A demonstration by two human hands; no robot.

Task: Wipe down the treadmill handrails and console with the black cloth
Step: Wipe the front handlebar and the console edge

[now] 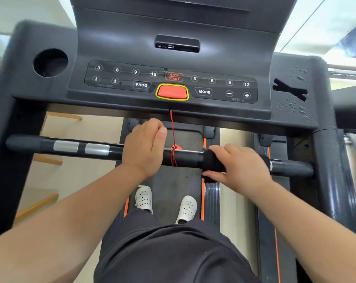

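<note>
A black front handrail (185, 158) runs across the treadmill below the dark grey console (132, 45). My left hand (146, 146) is wrapped over the rail left of centre. My right hand (240, 166) grips the black cloth (210, 164), which is folded around the rail right of centre. Most of the cloth is hidden under my fingers. A red safety cord (173, 139) hangs from the console's red key (172, 92) and is wound around the rail between my hands.
Silver pulse sensors (81, 148) sit on the rail's left part. The console has a round cup hole (50, 62) at left and water droplets (293, 107) on its right wing. Black uprights (328, 160) flank the rail. My white shoes (164, 203) stand on the belt.
</note>
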